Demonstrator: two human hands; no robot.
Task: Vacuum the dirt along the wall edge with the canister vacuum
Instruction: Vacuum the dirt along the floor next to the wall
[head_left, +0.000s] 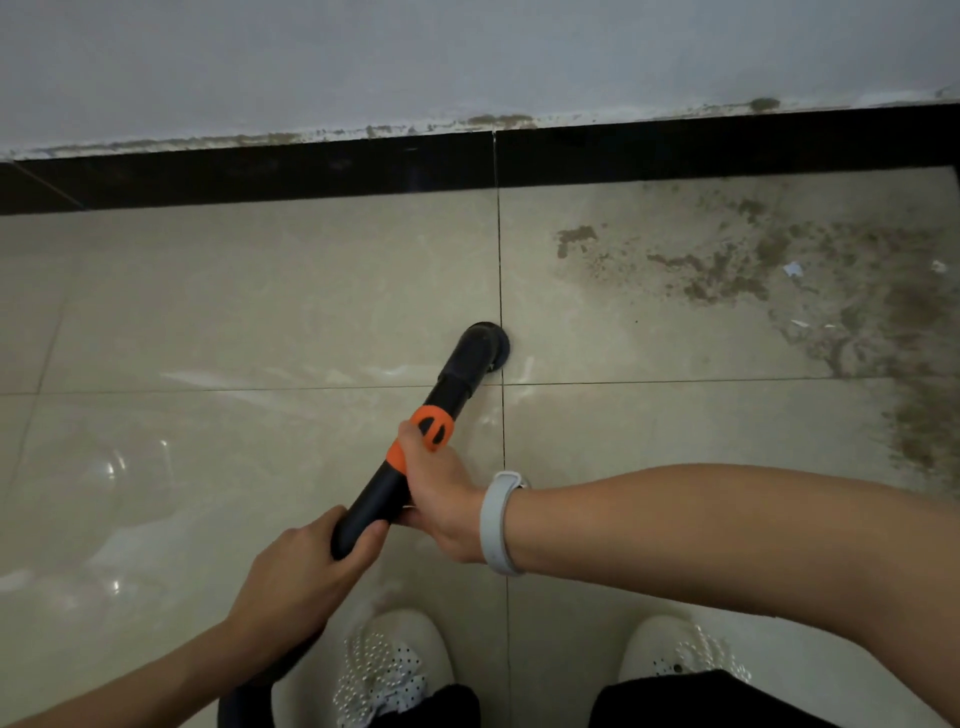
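Observation:
A black vacuum wand (457, 374) with an orange collar (423, 434) slants from lower left up to the middle of the floor. Its round nozzle (493, 345) sits on the tile seam, well short of the wall. My right hand (441, 493) grips the wand just below the orange collar, thumb on the collar. My left hand (306, 566) grips the wand's lower end where the hose (249, 696) leaves it. Brown dirt (727, 270) spreads over the tile at the right, thick toward the right edge, reaching the black skirting (311, 174).
A grey wall (467, 57) rises above the skirting, with a grimy line along its foot. Small white paper scraps (792, 269) lie in the dirt. My two white shoes (395, 670) stand at the bottom edge. The glossy tiles left of the seam look clean.

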